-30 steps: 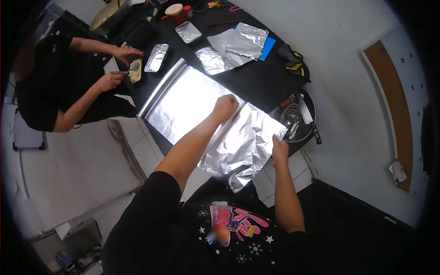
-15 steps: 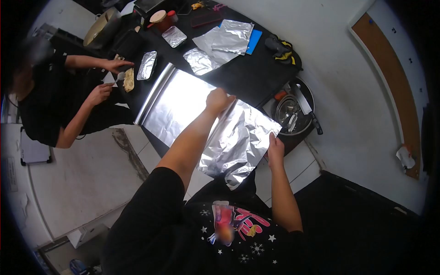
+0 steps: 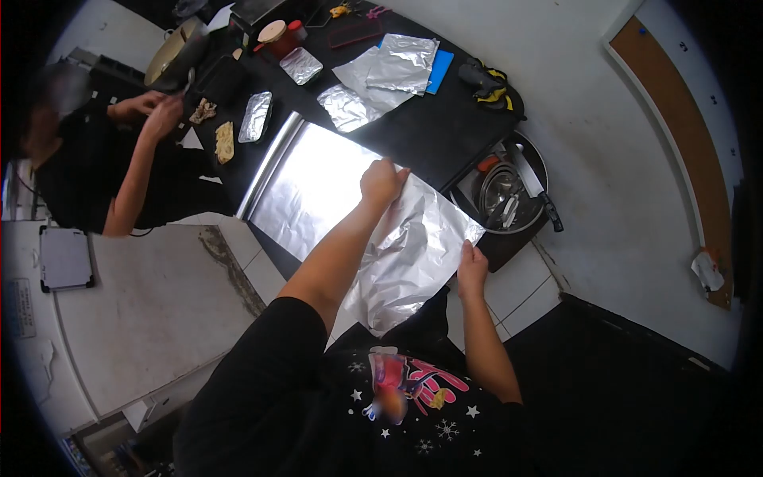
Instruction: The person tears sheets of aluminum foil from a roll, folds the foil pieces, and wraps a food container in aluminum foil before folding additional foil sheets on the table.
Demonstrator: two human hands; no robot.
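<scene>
A wide sheet of aluminium foil [image 3: 318, 171] stretches from its roll [image 3: 270, 165] on the black table towards me. Its near part is crumpled and hangs over the table's edge. My left hand [image 3: 382, 183] is closed on the foil's far edge, about midway along the sheet. At the loose outer corner, my right hand [image 3: 473, 266] pinches the foil between thumb and fingers. Flat foil sheets [image 3: 403, 62] lie farther back, partly over a blue item [image 3: 439, 73]. Foil-covered trays [image 3: 256, 117] rest beyond the roll.
At the left, a co-worker [image 3: 87, 171] stands by pieces of food [image 3: 225, 142] on the table. A large pot [image 3: 543, 163] at the right holds metal bowls and a knife [image 3: 531, 179], whose handle juts over the rim. Black-and-yellow gloves [image 3: 486, 83] lie near the wall.
My right hand has shifted slightly left and down with the foil corner, and the hanging part has opened out flatter. The co-worker's hands have moved back from the food towards the pan.
</scene>
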